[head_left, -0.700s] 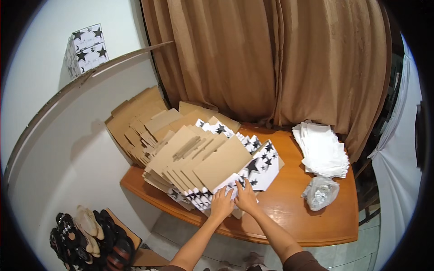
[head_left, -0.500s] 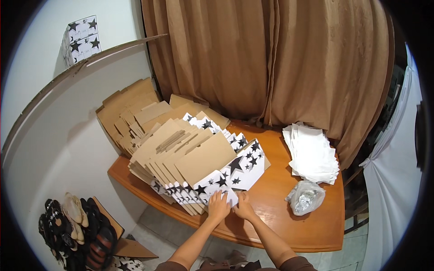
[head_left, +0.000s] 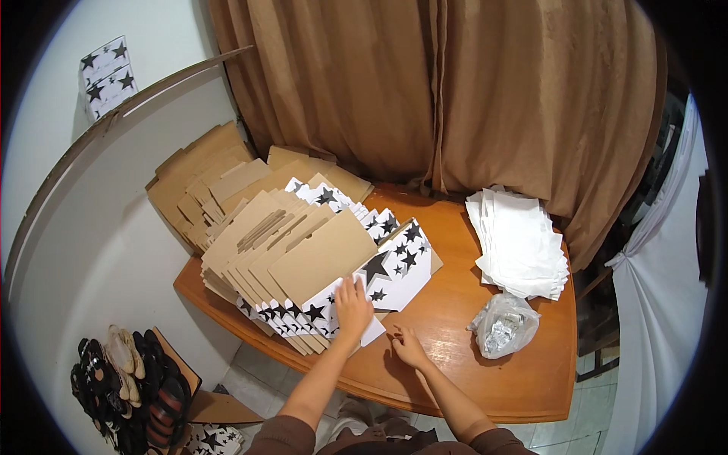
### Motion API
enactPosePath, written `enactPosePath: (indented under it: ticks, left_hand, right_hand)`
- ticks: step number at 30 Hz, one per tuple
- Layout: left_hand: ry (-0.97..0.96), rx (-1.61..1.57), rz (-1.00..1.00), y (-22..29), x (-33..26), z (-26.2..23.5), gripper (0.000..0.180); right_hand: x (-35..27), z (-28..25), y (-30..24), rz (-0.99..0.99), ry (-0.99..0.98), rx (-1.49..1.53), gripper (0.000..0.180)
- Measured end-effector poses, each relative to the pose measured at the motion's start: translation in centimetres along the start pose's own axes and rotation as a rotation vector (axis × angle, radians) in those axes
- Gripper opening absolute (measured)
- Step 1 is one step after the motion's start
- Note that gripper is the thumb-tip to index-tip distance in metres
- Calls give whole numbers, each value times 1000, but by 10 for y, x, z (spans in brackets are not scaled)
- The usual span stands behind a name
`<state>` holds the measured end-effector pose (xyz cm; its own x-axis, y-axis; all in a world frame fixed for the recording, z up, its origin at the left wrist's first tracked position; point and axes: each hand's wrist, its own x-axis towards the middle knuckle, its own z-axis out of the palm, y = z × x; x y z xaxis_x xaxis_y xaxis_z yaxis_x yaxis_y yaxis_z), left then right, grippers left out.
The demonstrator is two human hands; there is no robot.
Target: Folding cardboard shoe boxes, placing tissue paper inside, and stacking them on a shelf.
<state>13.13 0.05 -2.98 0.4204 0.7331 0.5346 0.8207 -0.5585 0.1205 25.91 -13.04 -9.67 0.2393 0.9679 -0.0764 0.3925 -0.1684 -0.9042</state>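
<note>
Both bare forearms come in from the lower edge, the left hand (head_left: 353, 303) stretched forward and lying flat with its fingers spread, palm down, while the right hand (head_left: 408, 347) stays lower and closer, its fingers loosely curled and holding nothing.

Single head-worn fisheye view, steeply down over wooden table (head_left: 485, 379).

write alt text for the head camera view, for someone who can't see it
A person's left hand presses flat on a fanned stack of flattened cardboard boxes printed with black stars, while the right hand rests on the wooden table. A stack of white sheets and a clear plastic bag lie to the right.
</note>
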Motion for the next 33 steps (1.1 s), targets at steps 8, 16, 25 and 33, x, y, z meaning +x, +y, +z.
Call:
enactPosePath:
  ticks: [8, 16, 25, 33]
  left_hand:
    - [-416, -223, -211, -40, 58, 28, 48]
    - [-807, -1088, -229, -3, 68, -6, 32]
    - [-925, -1957, -506, 27, 57, -72, 26]
    - [-1163, -2354, -493, 7, 38, -67, 28]
  right_hand:
    - [-4, -32, 29, 90, 72, 313, 38]
    - [-44, -91, 9, 265, 333, 277, 33]
    - [-51, -133, 31, 56, 372, 899, 34]
    - [-58, -182, -52, 331, 359, 619, 36]
